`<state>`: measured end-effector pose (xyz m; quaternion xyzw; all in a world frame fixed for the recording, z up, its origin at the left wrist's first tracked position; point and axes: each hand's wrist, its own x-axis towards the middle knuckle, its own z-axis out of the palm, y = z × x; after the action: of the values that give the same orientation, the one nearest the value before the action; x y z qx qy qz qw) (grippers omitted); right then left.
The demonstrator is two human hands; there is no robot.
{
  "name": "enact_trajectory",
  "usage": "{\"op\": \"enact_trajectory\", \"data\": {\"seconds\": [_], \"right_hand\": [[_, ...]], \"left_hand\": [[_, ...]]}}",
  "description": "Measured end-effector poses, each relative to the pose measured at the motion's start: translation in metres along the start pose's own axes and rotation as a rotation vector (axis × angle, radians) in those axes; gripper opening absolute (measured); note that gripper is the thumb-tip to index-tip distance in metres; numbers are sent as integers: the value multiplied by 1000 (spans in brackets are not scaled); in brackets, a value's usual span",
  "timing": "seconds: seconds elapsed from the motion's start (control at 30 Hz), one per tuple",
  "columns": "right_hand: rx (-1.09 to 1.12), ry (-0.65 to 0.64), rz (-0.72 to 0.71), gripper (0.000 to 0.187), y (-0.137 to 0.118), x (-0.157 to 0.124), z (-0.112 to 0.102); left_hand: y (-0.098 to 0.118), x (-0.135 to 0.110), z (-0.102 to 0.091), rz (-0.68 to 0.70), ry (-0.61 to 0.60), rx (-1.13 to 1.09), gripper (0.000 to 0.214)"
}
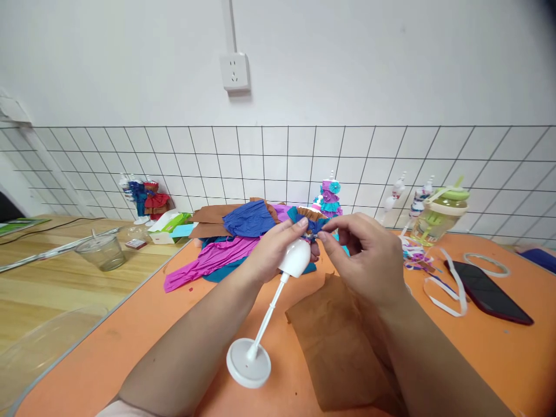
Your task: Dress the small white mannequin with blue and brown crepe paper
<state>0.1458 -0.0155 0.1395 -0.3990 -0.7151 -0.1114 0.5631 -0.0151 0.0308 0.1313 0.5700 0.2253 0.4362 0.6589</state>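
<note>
My left hand (282, 243) is wrapped round a small white dress form (297, 259), tilted with its round base toward me. A thin white rod (270, 310) joins the form to the base (249, 363). Gathered blue, teal and brown crepe paper (310, 218) is bunched at the form's upper end. With thumb and forefinger together, my right hand (365, 249) pinches the edge of this crepe paper. Part of the form is hidden by my fingers. Below my right hand a brown crepe paper sheet (341, 347) lies on the orange table.
Blue, magenta and brown crepe paper (249, 220) is piled behind my left hand. Several dressed forms (147, 200) stand along the wall. To the right are a phone (490, 292), white strips (458, 286), a tape ring (486, 263) and a drink bottle (441, 217). A plastic cup (102, 252) stands left.
</note>
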Motion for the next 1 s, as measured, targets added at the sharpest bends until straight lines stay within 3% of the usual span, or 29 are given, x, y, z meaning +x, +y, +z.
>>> {"op": "enact_trajectory", "data": {"seconds": [0.13, 0.27, 0.4, 0.6, 0.73, 0.9, 1.0], "right_hand": [[-25, -28, 73, 6, -1, -2, 6], [-25, -27, 194, 7, 0, -1, 7], [-19, 2, 215, 9, 2, 1, 4], [-18, -35, 151, 5, 3, 1, 2], [9, -53, 40, 6, 1, -2, 3], [-69, -81, -174, 22, 4, -8, 9], [-83, -46, -155, 18, 5, -9, 13]], "left_hand": [[-4, 0, 4, 63, 23, 34, 39], [-6, 0, 4, 52, 25, 53, 39], [-5, 1, 0, 32, 24, 27, 42], [0, 2, -3, -22, -95, -227, 54], [3, 0, 0, -36, -119, -229, 60], [6, -1, 6, -39, -127, -207, 60], [5, -2, 6, -46, -113, -195, 53]]}}
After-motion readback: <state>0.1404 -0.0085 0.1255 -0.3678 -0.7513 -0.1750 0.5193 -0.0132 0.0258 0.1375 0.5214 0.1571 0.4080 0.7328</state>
